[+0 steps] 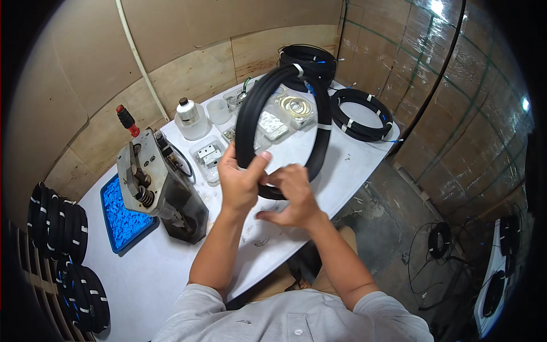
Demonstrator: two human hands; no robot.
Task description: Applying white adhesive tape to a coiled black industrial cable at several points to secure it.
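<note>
A thick coil of black cable (248,122) is held upright over the table, bound with white tape bands. My left hand (242,179) grips its lower left side, thumb on the near face. At the coil's bottom, my right hand (293,196) has its fingers curved against or just in front of the cable; exact contact is hard to make out. The thumb of that hand stands well apart, below the coil. A small blue piece (309,87) shows at the coil's upper right.
On the white table (347,165) stand a metal hand press (165,188), a blue tray (117,248) of small blue parts, a bottle (187,112) in a clear cup, and plastic boxes of fittings (208,158). More cable coils (362,114) lie at the back right; others (82,296) hang left.
</note>
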